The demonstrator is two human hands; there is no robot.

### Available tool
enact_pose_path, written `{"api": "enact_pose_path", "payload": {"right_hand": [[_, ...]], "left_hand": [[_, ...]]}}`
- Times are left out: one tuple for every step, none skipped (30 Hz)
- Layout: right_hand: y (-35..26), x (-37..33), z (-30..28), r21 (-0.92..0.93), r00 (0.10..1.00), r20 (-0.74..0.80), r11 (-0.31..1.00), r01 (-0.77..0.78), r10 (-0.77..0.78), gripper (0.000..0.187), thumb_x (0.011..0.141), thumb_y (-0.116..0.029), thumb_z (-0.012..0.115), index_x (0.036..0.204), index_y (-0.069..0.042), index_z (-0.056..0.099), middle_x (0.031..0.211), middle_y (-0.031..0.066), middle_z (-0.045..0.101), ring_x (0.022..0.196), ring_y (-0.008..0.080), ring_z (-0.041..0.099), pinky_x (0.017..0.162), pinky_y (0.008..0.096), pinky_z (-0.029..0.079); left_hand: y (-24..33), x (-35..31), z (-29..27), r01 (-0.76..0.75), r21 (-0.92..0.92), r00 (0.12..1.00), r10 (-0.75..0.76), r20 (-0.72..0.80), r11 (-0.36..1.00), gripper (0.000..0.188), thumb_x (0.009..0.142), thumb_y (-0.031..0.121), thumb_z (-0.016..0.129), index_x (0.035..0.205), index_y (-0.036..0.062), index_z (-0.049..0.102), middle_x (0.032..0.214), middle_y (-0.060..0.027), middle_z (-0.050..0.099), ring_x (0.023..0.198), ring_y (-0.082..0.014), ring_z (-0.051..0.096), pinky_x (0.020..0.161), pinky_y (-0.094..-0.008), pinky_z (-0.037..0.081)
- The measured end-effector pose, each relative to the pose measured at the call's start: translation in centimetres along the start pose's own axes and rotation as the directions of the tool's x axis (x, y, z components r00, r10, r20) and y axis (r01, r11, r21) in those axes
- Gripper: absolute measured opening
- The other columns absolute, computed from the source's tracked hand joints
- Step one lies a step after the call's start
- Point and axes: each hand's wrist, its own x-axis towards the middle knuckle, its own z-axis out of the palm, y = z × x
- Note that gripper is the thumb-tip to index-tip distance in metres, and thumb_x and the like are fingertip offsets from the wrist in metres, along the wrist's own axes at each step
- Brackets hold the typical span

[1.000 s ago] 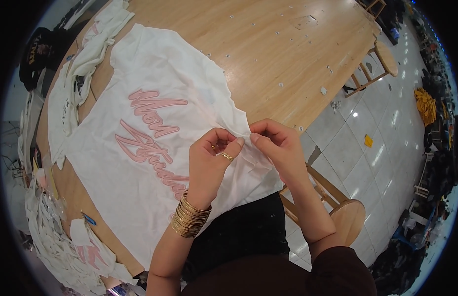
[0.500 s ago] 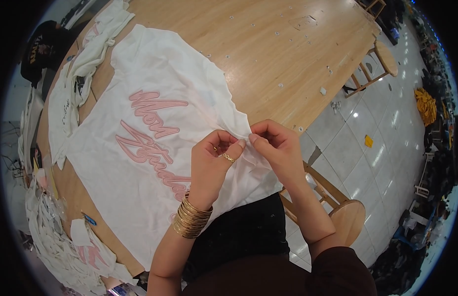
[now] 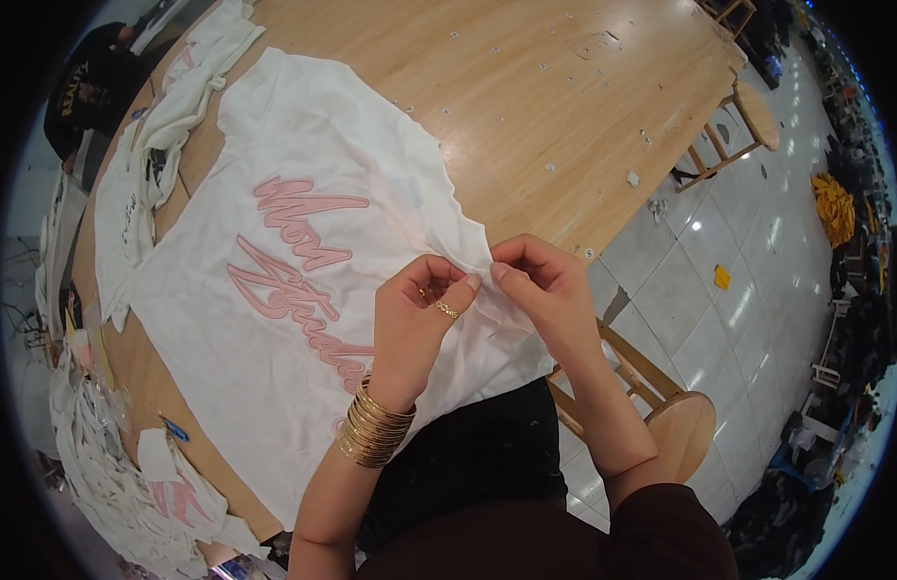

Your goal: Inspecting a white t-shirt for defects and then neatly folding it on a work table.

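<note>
A white fabric piece (image 3: pixel 217 338) with large pink script lettering lies spread over the wooden table (image 3: pixel 526 106). Its right edge is lifted and bunched between my two hands. My left hand (image 3: pixel 419 304), with gold rings and a stack of gold bangles at the wrist, pinches that edge between thumb and fingers. Close beside it, my right hand (image 3: pixel 545 290) pinches the same edge, thumb on top. The two thumb tips are nearly side by side. Part of the lettering is hidden behind my left wrist.
More white garments (image 3: pixel 149 164) lie along the table's left side, with a heap of white cloth (image 3: pixel 110 483) at lower left. A small blue tool (image 3: pixel 175 429) rests near it. Wooden stools (image 3: pixel 685 430) stand on the tiled floor at right. Someone in a black top (image 3: pixel 86 92) is at far left.
My right hand has shifted very slightly right along the pinched edge; my left hand and the cloth look the same. The person at far left has moved a little.
</note>
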Motion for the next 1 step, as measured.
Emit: {"api": "enact_pose_path", "payload": {"right_hand": [[-0.01,-0.01,0.00,0.000,1.000,0.000,1.000,0.000,0.000,0.010,0.081,-0.006,0.059,0.088,0.001,0.060,0.078,-0.0003,0.059,0.074,0.0056,0.054,0.069,0.0203,0.043]], "left_hand": [[-0.02,0.00,-0.02,-0.003,-0.004,1.000,0.003,0.004,1.000,0.009,0.080,0.008,0.064,0.081,0.0010,0.058,0.076,0.0019,0.057,0.069,-0.0042,0.050,0.064,-0.0186,0.040]]}}
